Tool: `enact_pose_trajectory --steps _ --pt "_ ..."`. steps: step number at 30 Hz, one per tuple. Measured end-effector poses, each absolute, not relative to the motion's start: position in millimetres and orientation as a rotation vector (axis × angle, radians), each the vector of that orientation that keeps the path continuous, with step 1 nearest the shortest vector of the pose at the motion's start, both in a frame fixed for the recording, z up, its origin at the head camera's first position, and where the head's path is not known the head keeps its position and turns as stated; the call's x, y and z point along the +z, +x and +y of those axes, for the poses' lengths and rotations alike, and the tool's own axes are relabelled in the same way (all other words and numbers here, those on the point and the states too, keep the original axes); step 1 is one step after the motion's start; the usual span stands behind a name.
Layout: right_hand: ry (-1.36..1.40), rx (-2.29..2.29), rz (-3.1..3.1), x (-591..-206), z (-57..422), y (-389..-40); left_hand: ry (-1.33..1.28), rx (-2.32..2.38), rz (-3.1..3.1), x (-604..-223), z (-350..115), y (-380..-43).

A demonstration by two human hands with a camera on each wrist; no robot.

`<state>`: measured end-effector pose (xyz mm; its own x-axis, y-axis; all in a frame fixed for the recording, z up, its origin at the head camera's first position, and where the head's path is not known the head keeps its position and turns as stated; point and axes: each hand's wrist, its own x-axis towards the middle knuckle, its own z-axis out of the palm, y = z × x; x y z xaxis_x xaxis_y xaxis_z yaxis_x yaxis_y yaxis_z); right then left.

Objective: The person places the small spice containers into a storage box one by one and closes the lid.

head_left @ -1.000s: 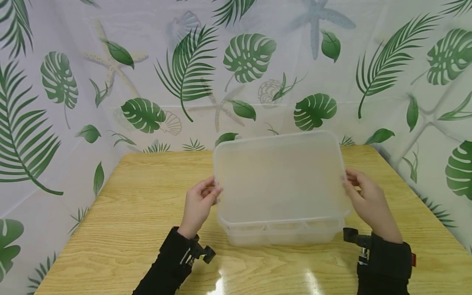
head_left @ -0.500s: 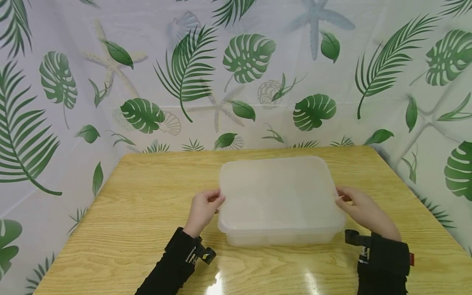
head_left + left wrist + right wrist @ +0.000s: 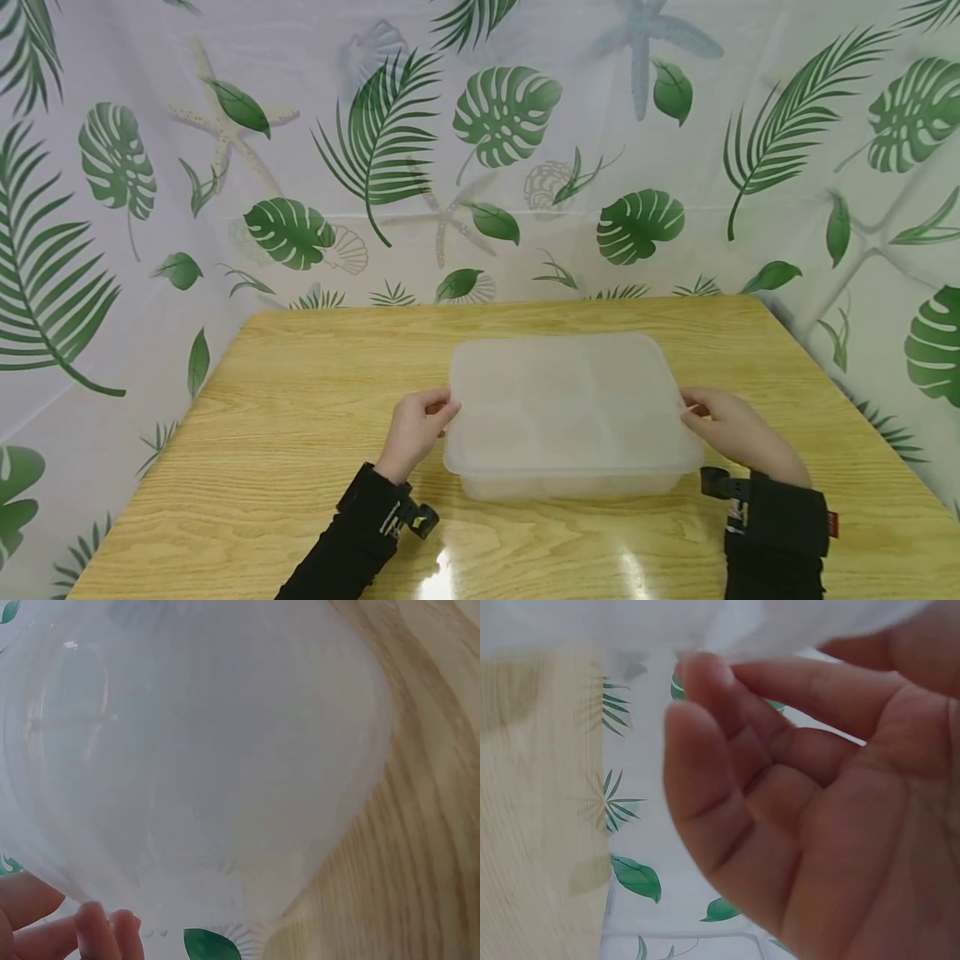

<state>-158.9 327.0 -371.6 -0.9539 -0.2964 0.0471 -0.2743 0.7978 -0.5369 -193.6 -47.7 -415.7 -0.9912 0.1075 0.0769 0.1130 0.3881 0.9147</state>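
A frosted, translucent lid (image 3: 558, 400) lies flat over a rectangular plastic box (image 3: 570, 486) on the table, and faint compartment dividers show through it. My left hand (image 3: 412, 429) pinches the lid's left edge, thumb on top. At the opposite edge, my right hand (image 3: 731, 425) grips the lid between thumb and fingers. In the left wrist view the cloudy plastic of the box (image 3: 225, 750) fills much of the frame, with curled fingertips (image 3: 109, 930) at its rim. The right wrist view shows bent fingers (image 3: 705, 780) just under the pale rim.
The wood-grain table (image 3: 315, 358) extends around the box on all sides. Behind it hangs a white curtain (image 3: 525, 42) printed with green leaves, shells and starfish. Black sleeves carry a wrist camera mount (image 3: 420, 521) on each arm.
The lid, tilted up at its far side a second ago, has come down level onto the box. Both hands have lowered with it, still holding its side edges.
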Motion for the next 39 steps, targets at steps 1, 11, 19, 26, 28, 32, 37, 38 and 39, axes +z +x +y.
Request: enact_pose_trajectory --steps 1,11,19,26,28,32,37,38,39 --pt "-0.467 -0.871 2.938 -372 327 -159 -0.207 -1.719 -2.618 -416 -48 -193" --pt "-0.492 -0.852 2.915 -377 327 -165 -0.201 -1.735 -2.624 -417 -48 -192" --pt "-0.486 -0.869 2.892 -380 328 -167 -0.177 -1.752 -2.615 -419 -49 -192" --pt "-0.473 -0.854 2.911 -382 326 -168 -0.173 -1.755 -2.635 -420 -49 -194" --pt "-0.468 -0.855 2.914 -382 325 -168 -0.174 -1.756 -2.644 -420 -50 -195" --pt "-0.463 -0.853 2.918 -383 326 -169 -0.165 -1.738 -2.671 -420 -50 -195" --pt "-0.425 -0.822 2.906 -382 327 -167 -0.176 -1.714 -2.688 -420 -50 -195" --pt "-0.417 -0.817 2.904 -382 327 -167 -0.184 -1.71 -2.688 -421 -50 -195" --pt "-0.416 -0.81 2.905 -382 327 -167 -0.192 -1.707 -2.688 -421 -50 -195"
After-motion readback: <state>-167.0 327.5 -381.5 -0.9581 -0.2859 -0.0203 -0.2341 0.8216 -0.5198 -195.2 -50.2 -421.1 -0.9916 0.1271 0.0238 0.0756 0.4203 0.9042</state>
